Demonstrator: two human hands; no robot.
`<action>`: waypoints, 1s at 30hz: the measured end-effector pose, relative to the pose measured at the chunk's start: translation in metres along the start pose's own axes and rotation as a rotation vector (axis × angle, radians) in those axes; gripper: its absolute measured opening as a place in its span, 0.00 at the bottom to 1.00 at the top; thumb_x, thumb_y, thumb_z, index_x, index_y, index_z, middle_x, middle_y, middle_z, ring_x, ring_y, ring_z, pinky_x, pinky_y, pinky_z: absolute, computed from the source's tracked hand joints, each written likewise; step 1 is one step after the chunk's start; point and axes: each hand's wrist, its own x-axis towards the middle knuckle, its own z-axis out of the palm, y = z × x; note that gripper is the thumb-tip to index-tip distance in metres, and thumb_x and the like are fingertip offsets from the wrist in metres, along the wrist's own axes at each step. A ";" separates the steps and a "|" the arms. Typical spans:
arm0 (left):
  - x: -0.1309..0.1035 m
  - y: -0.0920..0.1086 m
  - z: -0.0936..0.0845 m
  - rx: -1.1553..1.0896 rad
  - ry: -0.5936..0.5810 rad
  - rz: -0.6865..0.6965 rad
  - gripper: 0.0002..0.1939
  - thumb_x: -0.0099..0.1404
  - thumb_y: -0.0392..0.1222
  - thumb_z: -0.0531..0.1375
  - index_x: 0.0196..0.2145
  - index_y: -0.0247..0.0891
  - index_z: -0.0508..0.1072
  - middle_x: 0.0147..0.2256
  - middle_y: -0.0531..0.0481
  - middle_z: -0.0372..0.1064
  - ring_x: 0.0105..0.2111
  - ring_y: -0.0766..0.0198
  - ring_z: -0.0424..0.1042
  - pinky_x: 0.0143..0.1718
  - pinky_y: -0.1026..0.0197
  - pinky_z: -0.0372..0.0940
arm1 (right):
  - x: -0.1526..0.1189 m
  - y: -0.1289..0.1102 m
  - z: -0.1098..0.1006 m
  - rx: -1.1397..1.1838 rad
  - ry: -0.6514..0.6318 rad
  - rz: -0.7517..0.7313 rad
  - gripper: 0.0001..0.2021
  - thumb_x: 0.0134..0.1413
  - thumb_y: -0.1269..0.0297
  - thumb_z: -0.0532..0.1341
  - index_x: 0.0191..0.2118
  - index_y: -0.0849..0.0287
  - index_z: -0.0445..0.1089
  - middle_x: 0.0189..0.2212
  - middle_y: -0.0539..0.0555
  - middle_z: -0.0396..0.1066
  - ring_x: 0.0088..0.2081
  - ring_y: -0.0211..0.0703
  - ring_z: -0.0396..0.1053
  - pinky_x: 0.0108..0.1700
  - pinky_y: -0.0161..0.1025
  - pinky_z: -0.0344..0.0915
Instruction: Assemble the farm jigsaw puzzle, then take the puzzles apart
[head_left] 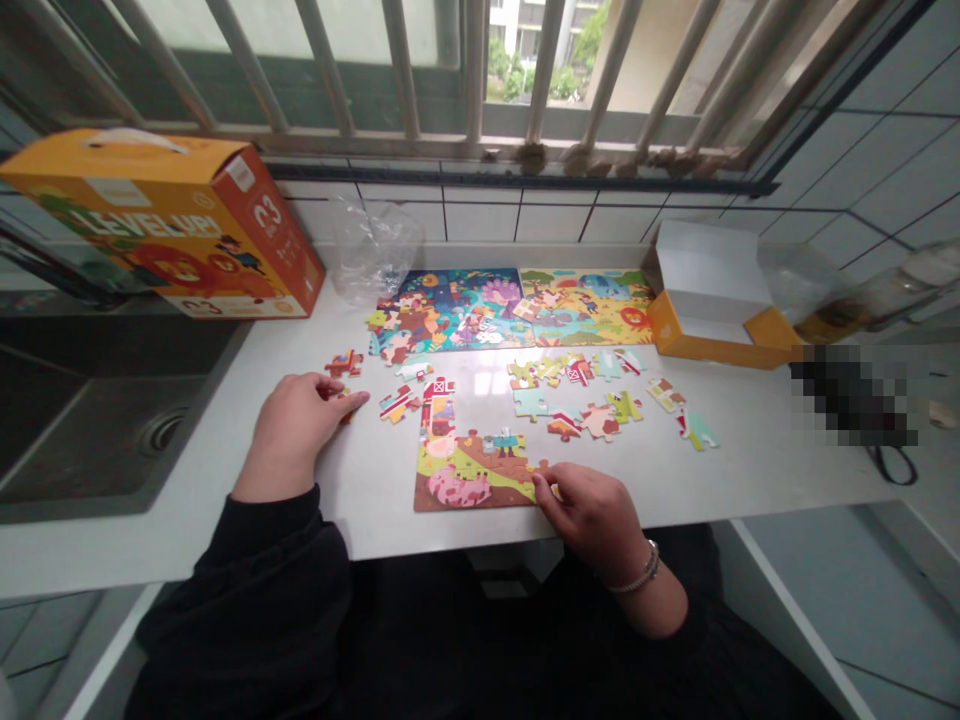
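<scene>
On the white counter lies a partly joined farm puzzle with a pink pig at its lower left. My right hand has closed fingertips at the puzzle's right end, on or beside a piece there. My left hand is left of the puzzle, thumb and forefinger pinched over a puzzle piece that is mostly hidden. Just above it rests a red and orange piece. A striped piece sits between my left hand and the puzzle. Several loose pieces, among them a pink and brown one, are spread above my right hand.
Two joined puzzles, one dark blue and one yellow, lie at the back. An orange box stands back left beside a clear plastic bag. An open box is back right. A sink is at the left.
</scene>
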 end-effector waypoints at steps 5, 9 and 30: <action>0.001 0.002 0.002 0.000 -0.017 -0.006 0.18 0.60 0.60 0.71 0.36 0.44 0.76 0.38 0.42 0.78 0.40 0.45 0.77 0.44 0.49 0.70 | -0.001 0.001 0.002 0.016 0.020 -0.013 0.16 0.79 0.63 0.59 0.33 0.54 0.71 0.25 0.49 0.71 0.27 0.41 0.70 0.35 0.42 0.58; -0.002 0.006 0.003 -0.001 -0.007 -0.043 0.19 0.59 0.58 0.72 0.39 0.43 0.76 0.40 0.43 0.79 0.40 0.46 0.77 0.40 0.52 0.67 | -0.001 0.002 0.004 0.012 0.034 -0.030 0.16 0.79 0.63 0.60 0.33 0.54 0.70 0.25 0.49 0.70 0.27 0.41 0.70 0.35 0.42 0.58; -0.011 0.027 0.015 -0.774 -0.053 -0.035 0.16 0.61 0.51 0.71 0.43 0.43 0.77 0.31 0.52 0.76 0.25 0.60 0.74 0.26 0.61 0.66 | 0.001 0.001 0.002 0.006 0.038 -0.036 0.16 0.79 0.63 0.60 0.33 0.54 0.70 0.25 0.49 0.70 0.27 0.41 0.70 0.34 0.42 0.58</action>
